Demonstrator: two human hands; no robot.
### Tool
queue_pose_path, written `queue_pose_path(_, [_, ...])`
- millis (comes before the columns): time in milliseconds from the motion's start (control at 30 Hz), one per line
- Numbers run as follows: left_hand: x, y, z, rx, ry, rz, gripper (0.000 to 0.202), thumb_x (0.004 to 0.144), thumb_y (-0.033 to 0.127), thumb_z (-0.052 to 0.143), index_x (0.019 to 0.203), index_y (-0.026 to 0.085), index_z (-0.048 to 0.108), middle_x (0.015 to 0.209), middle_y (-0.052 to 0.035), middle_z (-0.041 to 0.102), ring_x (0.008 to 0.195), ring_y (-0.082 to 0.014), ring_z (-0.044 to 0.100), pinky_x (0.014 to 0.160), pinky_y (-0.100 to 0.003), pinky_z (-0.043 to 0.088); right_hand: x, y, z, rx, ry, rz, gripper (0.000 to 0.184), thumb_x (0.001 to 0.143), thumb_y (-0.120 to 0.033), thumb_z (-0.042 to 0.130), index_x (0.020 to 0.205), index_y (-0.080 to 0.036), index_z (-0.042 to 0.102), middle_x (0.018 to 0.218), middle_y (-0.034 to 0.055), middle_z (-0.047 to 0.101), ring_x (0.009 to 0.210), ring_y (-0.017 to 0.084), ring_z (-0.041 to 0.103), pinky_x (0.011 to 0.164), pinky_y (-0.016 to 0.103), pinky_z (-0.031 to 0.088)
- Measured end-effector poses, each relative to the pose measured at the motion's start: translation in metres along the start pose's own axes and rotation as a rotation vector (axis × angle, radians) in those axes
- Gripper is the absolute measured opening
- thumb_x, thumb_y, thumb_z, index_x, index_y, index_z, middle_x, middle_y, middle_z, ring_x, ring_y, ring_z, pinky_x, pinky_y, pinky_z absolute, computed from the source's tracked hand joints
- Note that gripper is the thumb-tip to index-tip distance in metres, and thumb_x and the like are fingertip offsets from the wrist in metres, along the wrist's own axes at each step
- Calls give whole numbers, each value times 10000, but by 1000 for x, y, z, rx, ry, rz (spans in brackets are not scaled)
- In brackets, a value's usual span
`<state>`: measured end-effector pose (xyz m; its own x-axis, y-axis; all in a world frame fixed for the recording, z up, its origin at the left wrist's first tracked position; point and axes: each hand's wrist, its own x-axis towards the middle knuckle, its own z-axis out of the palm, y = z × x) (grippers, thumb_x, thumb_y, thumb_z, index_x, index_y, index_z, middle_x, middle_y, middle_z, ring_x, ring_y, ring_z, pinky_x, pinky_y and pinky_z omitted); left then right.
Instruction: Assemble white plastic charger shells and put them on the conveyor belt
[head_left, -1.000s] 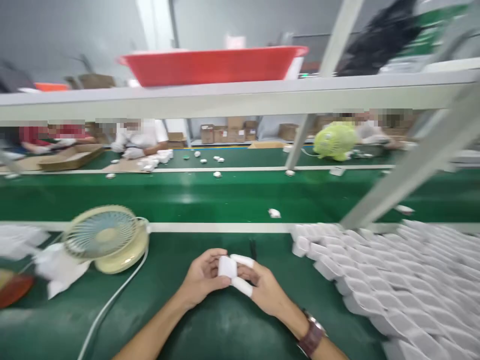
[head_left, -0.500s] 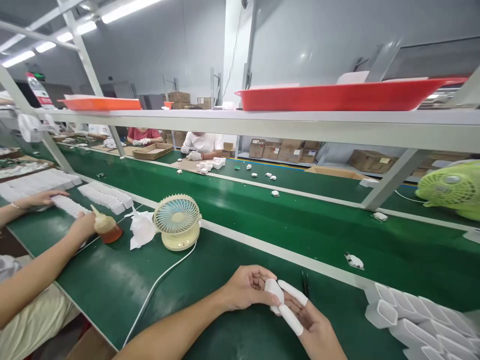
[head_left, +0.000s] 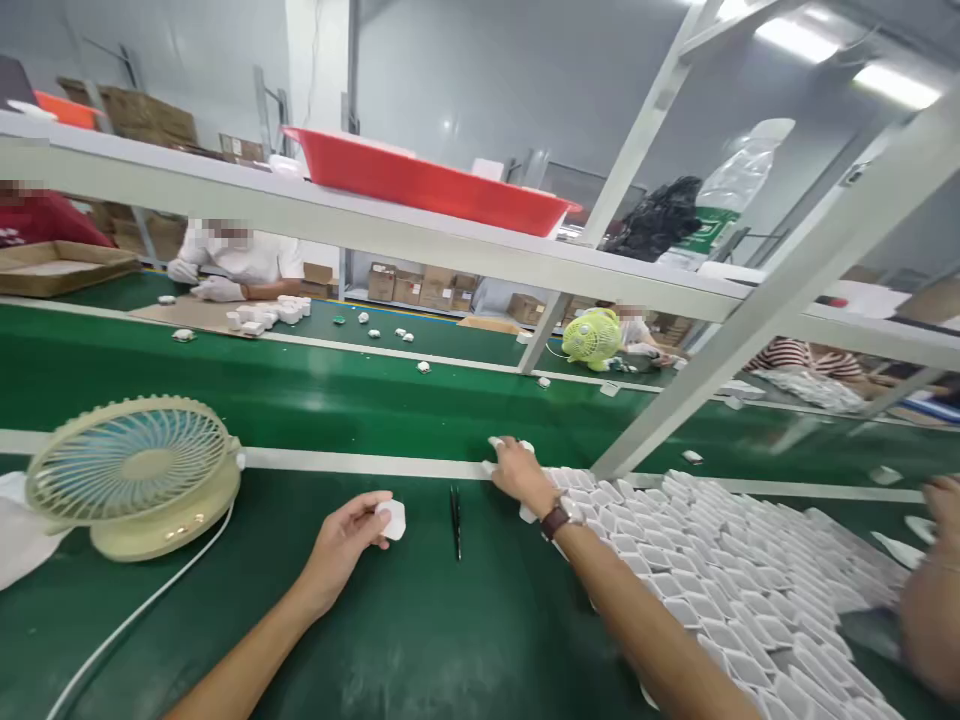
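Observation:
My left hand [head_left: 346, 545] pinches a small white plastic housing [head_left: 391, 520] with cut corners, held above the green bench. My right hand [head_left: 517, 472], with white finger covers on and a watch at the wrist, reaches over the pale strip at the conveyor's near edge. Two covered fingertips are apart, with nothing visible between them. Just behind its knuckles shows a small white part [head_left: 526, 446], mostly hidden by the hand. Black tweezers [head_left: 457, 525] lie on the bench between my hands. Right of my right forearm stand rows of white housings [head_left: 705, 560].
A cream fan [head_left: 142, 470] with a white cable stands at left. The green conveyor [head_left: 322, 410] runs across, carrying scattered small parts. A slanted shelf post [head_left: 675, 350] rises beyond the housings. Another person's hand [head_left: 946, 510] is at far right. A red tray [head_left: 427, 185] sits overhead.
The view has swung right. My hands have parted: the left keeps the white housing, while the right has let go and reached forward to the conveyor edge.

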<state>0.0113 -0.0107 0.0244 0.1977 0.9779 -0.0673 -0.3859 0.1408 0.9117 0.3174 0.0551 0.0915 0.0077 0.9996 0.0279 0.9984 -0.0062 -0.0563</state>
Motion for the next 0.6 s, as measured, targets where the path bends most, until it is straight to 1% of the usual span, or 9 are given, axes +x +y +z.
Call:
queue_pose_path(33, [0,1,0,-38,5,-15,494,755,475,875,1120,155,781,976,-98,752,825,-208,661,679,-307,553,11,11,-3,-36,-19,68,427,969,-247,635,1360,-84,581,1377,223,605,1262,331,608,1102,523,459])
queue_pose_path(67, [1,3,1,-78,7,-28,492,766,489,865,1110,146,786,957,-100,749,808,-202,658,684,-312,555,20,21,-5,-68,-44,132,416,985,-308,636,1351,-118,581,1349,175,624,1209,305,633,1052,529,497])
queue_pose_path(133, [3,6,1,-150,5,-47,491,776,499,858,1099,134,791,914,-97,742,769,-187,651,691,-319,555,36,37,-9,-119,-100,230,387,997,-386,633,1301,-147,604,1277,126,653,1107,262,666,970,490,548])
queue_pose_path(233, [6,9,1,-205,1,-65,482,778,490,864,1091,129,793,886,-94,735,736,-170,642,708,-324,559,49,54,-9,-174,-163,300,342,1000,-406,632,1231,-153,630,1194,95,672,1016,227,678,888,435,578])
queue_pose_path(300, [8,10,0,-213,-12,-77,476,785,493,860,1085,129,795,889,-97,737,728,-166,641,717,-329,562,52,59,-7,-198,-180,303,314,1000,-390,636,1209,-155,636,1175,86,674,1003,219,677,875,421,580])
queue_pose_path(400, [9,9,-1,-215,-33,-88,473,795,504,849,1076,128,795,892,-99,738,733,-168,647,731,-336,565,53,60,-2,-214,-175,278,291,1000,-363,640,1208,-160,638,1200,86,669,1032,224,673,897,430,577])
queue_pose_path(600, [10,7,-2,-210,-33,-94,485,787,519,852,1055,120,789,863,-88,731,731,-169,651,741,-342,568,59,47,8,-151,-163,181,298,1001,-342,645,1244,-170,635,1275,97,654,1105,242,664,956,466,567])
